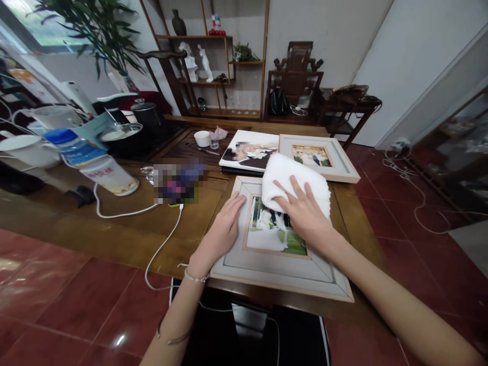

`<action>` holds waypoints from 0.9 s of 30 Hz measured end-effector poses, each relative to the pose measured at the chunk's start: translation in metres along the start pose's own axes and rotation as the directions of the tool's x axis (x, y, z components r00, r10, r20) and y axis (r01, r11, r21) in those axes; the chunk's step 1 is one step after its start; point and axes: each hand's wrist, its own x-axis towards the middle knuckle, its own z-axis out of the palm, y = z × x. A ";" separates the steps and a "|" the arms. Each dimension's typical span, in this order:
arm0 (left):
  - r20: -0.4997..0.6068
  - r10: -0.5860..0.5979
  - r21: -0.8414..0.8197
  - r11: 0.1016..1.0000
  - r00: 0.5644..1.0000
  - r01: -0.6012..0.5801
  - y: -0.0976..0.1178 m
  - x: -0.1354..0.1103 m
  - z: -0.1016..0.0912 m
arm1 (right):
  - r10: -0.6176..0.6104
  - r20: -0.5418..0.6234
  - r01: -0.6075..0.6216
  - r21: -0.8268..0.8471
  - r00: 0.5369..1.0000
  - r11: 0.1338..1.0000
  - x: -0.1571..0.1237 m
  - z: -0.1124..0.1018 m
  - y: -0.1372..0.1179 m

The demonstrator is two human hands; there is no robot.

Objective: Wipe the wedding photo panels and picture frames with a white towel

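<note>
A picture frame [282, 272] with a pale wide border and a wood-toned rim lies flat on the near table edge, slightly turned. The photo [297, 248] inside it shows green grass and white shapes, partly covered. My left hand [223, 223] lies along the frame's left border, fingers stretched out and close together, its thumb hidden. Over the photo's upper right, my right hand [303, 208] presses and holds a white fluffy cloth [293, 170], with its fingers spread on top. That cloth overlaps the frame's top border. A bracelet circles my left wrist.
Behind lie a second framed photo [348, 170] and a wedding photo panel [253, 140]. Leftward on the wooden table [202, 223] are a phone-like blurred item with a white cable [168, 241], a blue-capped bottle [110, 175], a white cup [202, 138] and a pan [120, 134].
</note>
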 end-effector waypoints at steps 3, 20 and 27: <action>-0.021 -0.020 0.004 1.000 1.000 0.020 0.001 0.000 0.001 | -0.058 0.069 0.059 -0.010 0.996 0.998 -0.003 -0.004 -0.011; -0.038 -0.082 -0.011 0.997 0.996 0.082 0.005 0.001 -0.002 | -0.244 0.112 0.212 0.240 0.963 0.947 -0.022 -0.021 -0.018; -0.029 -0.046 0.001 0.999 0.999 0.046 0.005 0.000 -0.002 | -0.070 -0.038 0.069 -0.018 0.997 0.997 0.010 0.000 0.003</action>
